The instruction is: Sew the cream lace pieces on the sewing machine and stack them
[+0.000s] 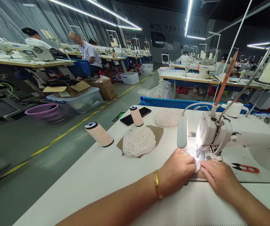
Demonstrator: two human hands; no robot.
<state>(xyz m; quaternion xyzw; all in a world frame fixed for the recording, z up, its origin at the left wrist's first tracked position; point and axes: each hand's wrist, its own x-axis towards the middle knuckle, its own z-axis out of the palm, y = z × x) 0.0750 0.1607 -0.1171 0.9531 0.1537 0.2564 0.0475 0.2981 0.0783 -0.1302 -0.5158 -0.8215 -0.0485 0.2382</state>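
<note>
A white lace piece [197, 167] lies under the needle area of a white sewing machine [219, 130], brightly lit by its lamp. My left hand [177, 171] is closed on the left side of the lace, fingers curled and pressed down beside the presser foot. From the right, my right hand [220, 176] pinches the lace's near edge between thumb and fingers. Both hands rest low on the machine bed, and their fingertips are partly hidden. Red-handled thread snips [245, 168] lie to the right of my right hand.
Left on the white table [97, 175] are lace pieces [139, 142] on brown card, two thread cones [99, 134] and a phone [135, 116]. The lamp [182, 133] hangs close above my left hand. Beyond stand a purple basket [45, 112], bins, other machines and seated co-workers.
</note>
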